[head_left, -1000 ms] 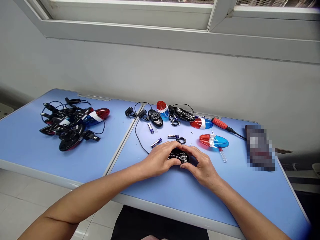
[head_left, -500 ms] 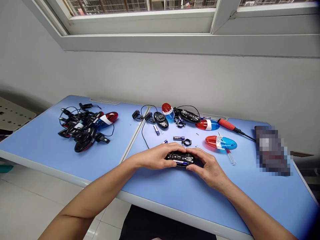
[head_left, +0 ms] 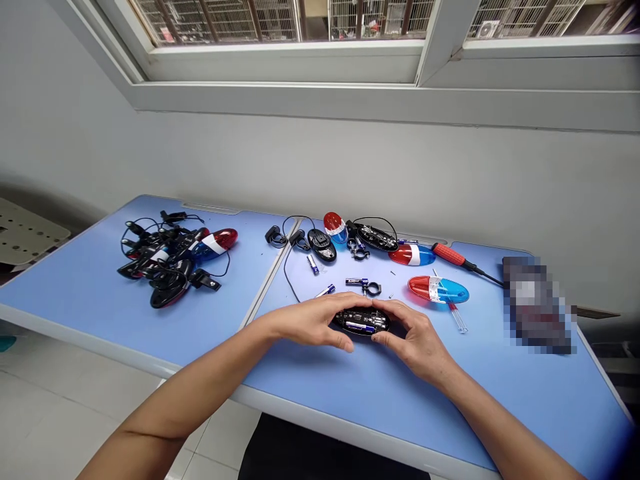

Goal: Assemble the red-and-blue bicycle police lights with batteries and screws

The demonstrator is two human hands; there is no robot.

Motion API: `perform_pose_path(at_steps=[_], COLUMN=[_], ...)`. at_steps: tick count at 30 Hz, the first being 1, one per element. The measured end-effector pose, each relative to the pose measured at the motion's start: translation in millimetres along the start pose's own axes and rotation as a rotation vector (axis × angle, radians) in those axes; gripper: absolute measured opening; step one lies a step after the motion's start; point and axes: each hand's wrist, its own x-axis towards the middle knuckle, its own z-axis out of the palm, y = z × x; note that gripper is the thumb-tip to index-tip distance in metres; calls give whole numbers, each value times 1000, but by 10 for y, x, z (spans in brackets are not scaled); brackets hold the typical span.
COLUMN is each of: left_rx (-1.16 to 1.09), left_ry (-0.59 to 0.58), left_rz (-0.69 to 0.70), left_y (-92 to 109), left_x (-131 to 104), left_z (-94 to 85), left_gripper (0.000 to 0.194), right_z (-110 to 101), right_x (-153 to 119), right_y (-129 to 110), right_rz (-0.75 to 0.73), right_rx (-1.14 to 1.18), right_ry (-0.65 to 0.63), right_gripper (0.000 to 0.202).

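Note:
On the blue table before me lies an open black bike light base (head_left: 361, 319), showing a circuit board with a blue-and-silver battery (head_left: 361, 328) in its near slot. My right hand (head_left: 415, 337) grips the base's right end, thumb in front and fingers behind. My left hand (head_left: 315, 320) is at the left end, fingers along the far edge and thumb stretched out, apart from the base. Behind my hands are another battery (head_left: 357, 282), a black ring clamp (head_left: 372, 289) and a battery (head_left: 326, 290) partly behind my left hand.
A red-and-blue lens cover (head_left: 438, 289) sits to the right, near a red-handled screwdriver (head_left: 449, 255). Farther back are another open base (head_left: 376, 237), a cover (head_left: 411, 254) and a small black horn unit (head_left: 321, 245). Several assembled lights (head_left: 170, 257) are heaped at the left.
My left thumb has lifted off the battery in the base and moved toward me. My right hand keeps its grip. The camera view has tilted up slightly.

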Motion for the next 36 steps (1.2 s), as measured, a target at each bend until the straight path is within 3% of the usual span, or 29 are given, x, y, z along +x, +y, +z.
perform_pose_path(at_steps=[3, 10, 12, 16, 18, 21, 24, 28, 30, 32, 34, 36], left_rx=[-23, -14, -1, -10, 57, 331, 602, 773, 788, 701, 473, 171], left_ry=[-14, 83, 200, 556, 628, 550, 365, 220, 291, 463, 623, 653], left_rz=[-55, -75, -98, -168, -190, -265, -380, -439, -393, -285, -150, -63], left_y=[11, 49, 44, 16, -1, -24, -45, -82, -86, -55, 18, 115], left_x=[-48, -116, -129, -160, -167, -145, -86, -27, -23, -27, -25, -10], left_z=[-116, -266, -323, -461, -491, -433, -291, -145, -114, -83, -24, 78], left_gripper=[87, 71, 56, 25, 16, 9, 13, 10, 12, 13, 12, 8], right_z=[7, -48, -78, -134, -157, -185, -200, -202, -205, -209, -208, -191], right_x=[-2, -31, -54, -87, -83, -49, -11, 2, -5, -20, -43, -72], right_y=[32, 24, 14, 5, 14, 39, 44, 13, -11, -46, -93, -152], right_rz=[18, -18, -38, -69, -83, -100, -118, -149, -155, -161, -172, -177], right_rx=[2, -82, -118, -174, -196, -233, -265, -274, -271, -257, -228, -188], right_ry=[10, 3, -3, -11, 23, 114, 187, 242, 279, 324, 349, 343], right_gripper=[41, 40, 40, 39, 35, 29, 24, 20, 19, 18, 18, 20])
